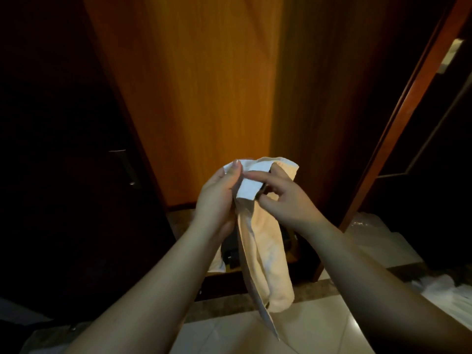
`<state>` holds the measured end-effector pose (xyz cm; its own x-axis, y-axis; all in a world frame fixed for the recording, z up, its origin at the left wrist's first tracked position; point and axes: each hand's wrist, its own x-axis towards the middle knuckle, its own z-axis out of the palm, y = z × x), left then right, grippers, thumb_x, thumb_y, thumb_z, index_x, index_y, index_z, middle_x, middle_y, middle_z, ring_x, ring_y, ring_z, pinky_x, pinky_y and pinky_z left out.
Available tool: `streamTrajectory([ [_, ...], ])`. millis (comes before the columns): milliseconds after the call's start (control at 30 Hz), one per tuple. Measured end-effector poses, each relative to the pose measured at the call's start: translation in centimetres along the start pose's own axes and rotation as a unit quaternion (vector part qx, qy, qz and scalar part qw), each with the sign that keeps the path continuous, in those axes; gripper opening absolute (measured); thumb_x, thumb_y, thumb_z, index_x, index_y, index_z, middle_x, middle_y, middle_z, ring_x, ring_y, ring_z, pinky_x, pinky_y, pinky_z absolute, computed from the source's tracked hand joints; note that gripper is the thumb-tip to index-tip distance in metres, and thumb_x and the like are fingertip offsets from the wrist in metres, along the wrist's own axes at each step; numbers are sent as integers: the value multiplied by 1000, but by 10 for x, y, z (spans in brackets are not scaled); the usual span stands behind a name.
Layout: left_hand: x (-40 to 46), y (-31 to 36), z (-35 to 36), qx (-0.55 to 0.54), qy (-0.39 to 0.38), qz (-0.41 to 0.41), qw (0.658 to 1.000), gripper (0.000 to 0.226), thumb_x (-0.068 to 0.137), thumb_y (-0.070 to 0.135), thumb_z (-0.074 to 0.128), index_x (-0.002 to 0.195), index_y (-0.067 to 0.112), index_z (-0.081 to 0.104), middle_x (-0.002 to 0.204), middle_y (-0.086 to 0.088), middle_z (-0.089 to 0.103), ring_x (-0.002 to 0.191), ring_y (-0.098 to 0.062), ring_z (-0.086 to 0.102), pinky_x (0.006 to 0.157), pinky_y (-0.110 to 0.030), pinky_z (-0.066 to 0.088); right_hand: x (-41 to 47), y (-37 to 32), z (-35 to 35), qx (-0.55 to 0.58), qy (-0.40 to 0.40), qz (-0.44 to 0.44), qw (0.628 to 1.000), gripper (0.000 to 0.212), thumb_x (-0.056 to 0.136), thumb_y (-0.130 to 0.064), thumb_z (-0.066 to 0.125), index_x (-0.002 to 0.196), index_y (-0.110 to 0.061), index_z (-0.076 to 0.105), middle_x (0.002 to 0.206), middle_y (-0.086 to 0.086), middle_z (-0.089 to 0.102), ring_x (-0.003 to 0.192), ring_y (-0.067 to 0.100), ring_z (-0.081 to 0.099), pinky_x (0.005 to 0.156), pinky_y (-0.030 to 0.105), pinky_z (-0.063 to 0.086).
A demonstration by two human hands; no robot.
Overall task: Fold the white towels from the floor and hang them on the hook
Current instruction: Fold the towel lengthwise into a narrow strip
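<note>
A white towel (265, 251) hangs down in front of me, bunched at the top and trailing toward the floor. My left hand (217, 200) grips its upper left edge, thumb pressed on the cloth. My right hand (283, 198) pinches the upper fold beside it, fingers spread over the fabric. Both hands are held close together at chest height before an orange wooden door (194, 98). No hook is in view. More white cloth (449, 295) lies on the floor at the lower right.
A dark cabinet with a metal handle (125, 166) stands on the left. A wooden door frame (403, 118) slants up on the right. Pale floor tiles (319, 325) lie below. A dark object (231, 251) sits on the floor behind the towel.
</note>
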<state>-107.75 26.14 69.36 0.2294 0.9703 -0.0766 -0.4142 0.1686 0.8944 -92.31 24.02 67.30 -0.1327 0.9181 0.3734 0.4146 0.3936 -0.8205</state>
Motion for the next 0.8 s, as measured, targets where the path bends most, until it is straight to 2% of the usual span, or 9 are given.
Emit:
streamTrajectory([
  [67, -2, 3, 2, -24, -15, -2, 1000, 28, 97, 38, 60, 104, 17, 78, 108, -13, 76, 99, -27, 74, 70, -30, 59, 2, -6, 6, -31, 28, -20, 999, 43, 91, -11, 59, 117, -45, 63, 110, -6, 52, 108, 0, 48, 87, 12, 42],
  [167, -5, 8, 2, -46, -17, -12, 999, 30, 93, 36, 63, 103, 12, 77, 106, -17, 76, 98, -30, 74, 69, -32, 59, 5, -19, 7, -7, 93, -6, 996, 33, 87, -12, 53, 98, -39, 69, 90, -6, 48, 88, -5, 49, 72, 8, 38],
  [267, -6, 14, -4, -68, -25, -22, 997, 28, 101, 30, 56, 112, 9, 72, 105, -19, 75, 95, -31, 75, 66, -32, 59, 9, -25, -1, -54, 76, 0, 996, 17, 92, -22, 59, 96, -33, 71, 91, -6, 51, 90, -3, 49, 71, 6, 36],
  [333, -7, 17, -9, -65, -49, -10, 997, 29, 103, 27, 53, 114, 7, 71, 103, -18, 75, 91, -29, 75, 67, -31, 59, 12, -27, -7, -106, 65, -9, 992, 16, 96, -16, 63, 102, -24, 75, 93, 0, 52, 89, 3, 47, 72, 6, 34],
  [400, -9, 19, -13, -47, -75, 8, 996, 28, 102, 25, 52, 111, 7, 72, 99, -15, 75, 88, -26, 75, 69, -31, 58, 16, -34, -11, -160, 57, -29, 985, 14, 96, -20, 64, 103, -19, 76, 88, -5, 49, 85, 3, 42, 72, 9, 32],
  [500, -12, 20, -15, -17, -121, 23, 992, 31, 102, 26, 49, 117, 7, 69, 106, -15, 74, 97, -26, 73, 78, -31, 58, 22, -47, -11, -200, 50, -50, 977, 15, 96, -38, 61, 89, -28, 70, 80, -12, 41, 82, 0, 41, 67, 16, 30],
  [600, -14, 24, -16, -33, -162, 30, 986, 33, 102, 24, 45, 116, 4, 67, 106, -15, 74, 98, -25, 72, 79, -29, 58, 26, -57, -9, -196, 57, -60, 977, 17, 96, -40, 61, 80, -41, 56, 79, -12, 40, 81, 0, 41, 65, 19, 29],
  [700, -10, 30, -18, -53, -131, 23, 990, 41, 97, 26, 49, 123, -4, 61, 105, -17, 72, 93, -25, 70, 78, -32, 59, 25, -62, -9, -186, 41, -58, 980, 16, 97, -39, 59, 87, -31, 68, 82, -14, 42, 85, -5, 42, 68, 13, 30],
  [800, -4, 33, -22, -81, -103, 16, 991, 40, 102, 24, 43, 124, -4, 63, 115, -22, 70, 102, -28, 71, 82, -33, 59, 25, -64, -9, -196, -2, -52, 979, 23, 100, -40, 54, 103, -24, 71, 87, -18, 43, 91, -11, 41, 72, 11, 30],
])
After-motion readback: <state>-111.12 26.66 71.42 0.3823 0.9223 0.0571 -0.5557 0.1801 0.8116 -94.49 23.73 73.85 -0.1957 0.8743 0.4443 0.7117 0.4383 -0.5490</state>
